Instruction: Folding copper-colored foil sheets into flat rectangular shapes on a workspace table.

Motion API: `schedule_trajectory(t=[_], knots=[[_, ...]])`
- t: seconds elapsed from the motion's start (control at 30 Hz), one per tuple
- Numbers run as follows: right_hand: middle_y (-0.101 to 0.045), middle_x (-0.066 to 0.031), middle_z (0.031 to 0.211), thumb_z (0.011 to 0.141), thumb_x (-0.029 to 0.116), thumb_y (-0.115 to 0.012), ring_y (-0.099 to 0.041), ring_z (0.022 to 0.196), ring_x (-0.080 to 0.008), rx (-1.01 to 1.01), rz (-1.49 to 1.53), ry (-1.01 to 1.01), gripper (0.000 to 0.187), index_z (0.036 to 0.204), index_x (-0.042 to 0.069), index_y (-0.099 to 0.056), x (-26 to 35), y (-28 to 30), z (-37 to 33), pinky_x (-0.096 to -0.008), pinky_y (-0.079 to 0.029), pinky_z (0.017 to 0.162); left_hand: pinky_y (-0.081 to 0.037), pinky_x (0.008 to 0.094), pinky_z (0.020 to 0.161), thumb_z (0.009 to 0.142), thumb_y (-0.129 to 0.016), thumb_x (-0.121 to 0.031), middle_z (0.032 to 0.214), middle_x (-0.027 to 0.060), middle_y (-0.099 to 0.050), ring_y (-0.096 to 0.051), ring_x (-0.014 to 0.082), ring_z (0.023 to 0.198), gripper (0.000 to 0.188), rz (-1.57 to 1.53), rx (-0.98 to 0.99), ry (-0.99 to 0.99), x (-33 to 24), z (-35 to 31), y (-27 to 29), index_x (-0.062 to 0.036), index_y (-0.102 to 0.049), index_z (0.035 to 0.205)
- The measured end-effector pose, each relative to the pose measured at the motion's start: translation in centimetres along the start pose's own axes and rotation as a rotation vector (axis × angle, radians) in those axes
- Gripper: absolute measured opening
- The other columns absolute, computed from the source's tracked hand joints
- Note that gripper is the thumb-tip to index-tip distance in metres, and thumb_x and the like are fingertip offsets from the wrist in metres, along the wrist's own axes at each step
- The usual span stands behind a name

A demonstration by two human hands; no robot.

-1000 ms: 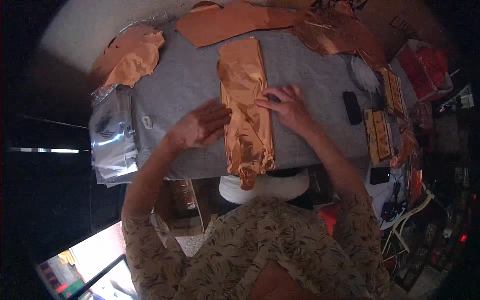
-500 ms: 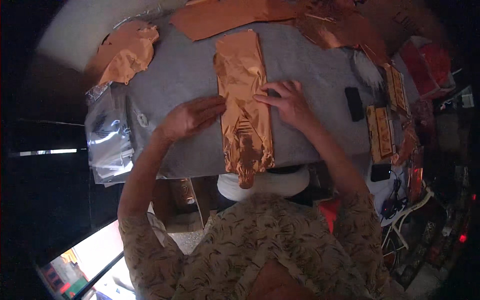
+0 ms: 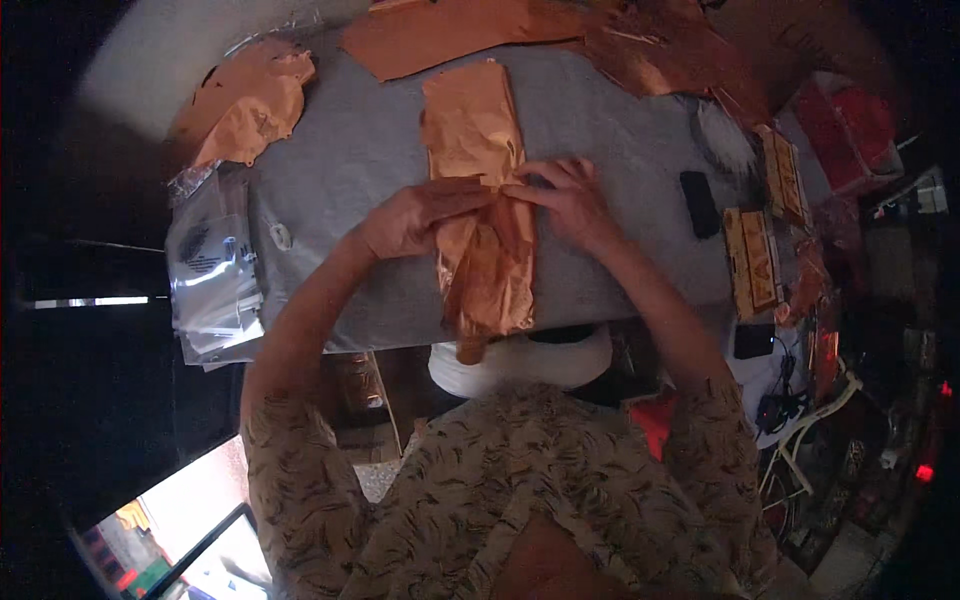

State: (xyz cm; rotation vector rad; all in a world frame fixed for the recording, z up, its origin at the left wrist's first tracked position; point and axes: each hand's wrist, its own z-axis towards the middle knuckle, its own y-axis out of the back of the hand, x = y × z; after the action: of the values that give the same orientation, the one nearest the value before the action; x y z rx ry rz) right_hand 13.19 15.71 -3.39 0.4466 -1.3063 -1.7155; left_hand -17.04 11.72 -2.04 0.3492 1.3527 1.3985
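Observation:
A long, flat foil balloon (image 3: 470,110), shiny and copper-coloured, lies lengthwise on the grey-covered table in front of me. Its near part is creased and gathered, with a narrow tip hanging over the table's edge. My left hand (image 3: 415,218) reaches across from the left, fingers straight and pressed together on the foil at mid-length. From the other side my right hand (image 3: 570,200) pinches the foil between thumb and fingers near the right edge. The fingertips of both hands almost meet at the middle; the foil under them is partly hidden.
Clear plastic packets (image 3: 215,265) lie at the left edge beside a small white coil (image 3: 281,236). Another copper foil piece (image 3: 255,105) lies far left, with a larger foil sheet (image 3: 460,38) along the back. A black object (image 3: 701,204) and yellow packages (image 3: 752,262) sit at right.
My left hand has moved right from the foil's left edge to its middle, close to my right hand. The near part of the foil has shifted and creased differently.

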Motion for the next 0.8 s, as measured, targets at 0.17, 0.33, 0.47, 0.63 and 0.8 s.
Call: schedule_trajectory(t=[0.17, 0.33, 0.47, 0.63, 0.8], knots=[[-0.067, -0.0045, 0.121, 0.084, 0.002, -0.066, -0.059, 0.115, -0.0255, -0.064, 0.14, -0.059, 0.037, 0.117, 0.016, -0.075, 0.4, 1.0, 0.8, -0.0442, -0.036, 0.104, -0.049, 0.0349, 0.098, 0.105, -0.056, -0.043, 0.111, 0.0134, -0.073, -0.066, 0.0223, 0.107, 0.049, -0.849, -0.16, 0.403, 1.4, -2.3, -0.4, 0.0007, -0.068, 0.122], [-0.072, -0.009, 0.102, 0.084, 0.008, -0.076, -0.065, 0.097, -0.0274, -0.168, 0.219, -0.172, 0.021, 0.104, 0.009, -0.077, -0.8, 0.2, 1.0, -0.0398, -0.048, 0.09, -0.047, 0.0333, 0.094, 0.104, -0.051, -0.053, 0.105, 0.0061, -0.072, -0.062, 0.0139, 0.101, 0.059, -0.59, -0.277, 0.855, -1.6, 2.0, 1.8, -0.0001, -0.069, 0.12], [-0.072, -0.0099, 0.09, 0.086, 0.016, -0.079, -0.066, 0.086, -0.0247, -0.113, 0.328, -0.315, 0.016, 0.097, 0.005, -0.076, -0.7, -0.3, 2.0, -0.0359, -0.052, 0.076, -0.046, 0.033, 0.093, 0.104, -0.047, -0.059, 0.105, 0.0064, -0.071, -0.061, 0.0154, 0.099, 0.065, -0.577, -0.287, 1.093, -2.0, 2.1, 2.5, 0.0002, -0.069, 0.118], [-0.07, -0.0131, 0.077, 0.082, 0.026, -0.082, -0.066, 0.077, -0.0302, -0.253, 0.334, -0.286, 0.023, 0.091, 0.005, -0.076, -0.2, -0.4, 2.2, -0.0417, -0.05, 0.071, -0.046, 0.034, 0.092, 0.103, -0.049, -0.059, 0.102, 0.0062, -0.07, -0.06, 0.0162, 0.095, 0.062, -0.648, -0.355, 0.992, -2.1, 2.2, 2.1, -0.0025, -0.071, 0.115], [-0.071, -0.0119, 0.079, 0.082, 0.024, -0.082, -0.066, 0.077, -0.0316, -0.207, 0.394, -0.377, 0.021, 0.091, 0.006, -0.076, 0.1, 0.1, 2.4, -0.043, -0.052, 0.074, -0.046, 0.0343, 0.093, 0.102, -0.05, -0.061, 0.104, 0.0066, -0.07, -0.061, 0.0169, 0.097, 0.063, -0.716, -0.363, 0.975, -1.6, 2.4, 2.1, -0.0034, -0.071, 0.117]])
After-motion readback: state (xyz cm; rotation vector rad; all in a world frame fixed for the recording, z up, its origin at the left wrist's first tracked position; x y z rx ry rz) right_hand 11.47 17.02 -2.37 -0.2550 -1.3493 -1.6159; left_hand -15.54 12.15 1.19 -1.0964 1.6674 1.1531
